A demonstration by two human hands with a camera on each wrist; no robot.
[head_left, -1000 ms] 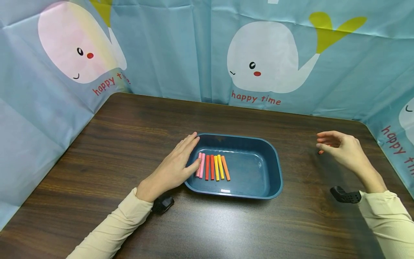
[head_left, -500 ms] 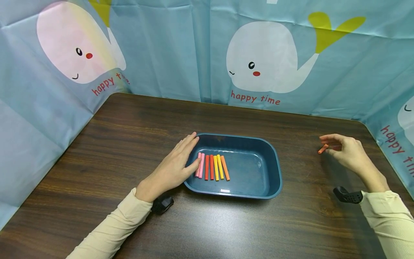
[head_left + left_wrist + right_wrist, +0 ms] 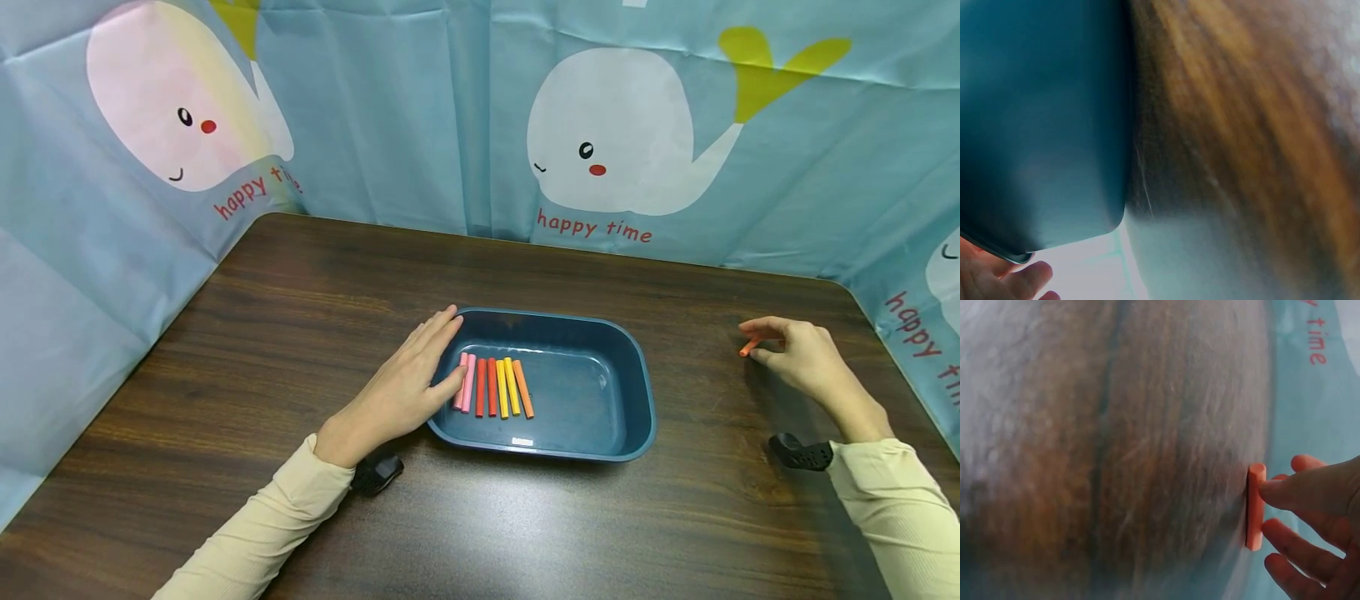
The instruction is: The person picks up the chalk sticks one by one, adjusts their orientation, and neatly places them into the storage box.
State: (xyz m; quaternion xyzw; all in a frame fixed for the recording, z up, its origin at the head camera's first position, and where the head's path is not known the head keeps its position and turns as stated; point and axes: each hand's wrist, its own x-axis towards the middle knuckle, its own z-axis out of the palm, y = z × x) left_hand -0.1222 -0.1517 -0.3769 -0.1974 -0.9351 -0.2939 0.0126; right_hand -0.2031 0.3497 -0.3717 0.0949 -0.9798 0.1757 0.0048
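A dark blue tray (image 3: 570, 454) holds a row of chalk sticks in pairs of pink (image 3: 468, 383), red (image 3: 492, 387) and yellow (image 3: 512, 386), with one orange stick (image 3: 523, 389) at the right end. My left hand (image 3: 397, 387) rests on the tray's left rim, its fingers straight and the thumb reaching over the inside. Far to the right, my right hand (image 3: 806, 358) pinches another orange chalk stick (image 3: 1255, 507) between thumb and fingers, at the table surface. The fingers partly cover that stick in the head view.
A brown wooden table (image 3: 525, 533) carries the tray. Behind it hangs a light blue curtain (image 3: 375, 117) printed with whales. Black devices are worn at the left wrist (image 3: 378, 473) and the right wrist (image 3: 798, 452).
My right hand's fingers have come in around the orange chalk stick, which half a second ago lay exposed beside the thumb. The left hand and the tray have not moved.
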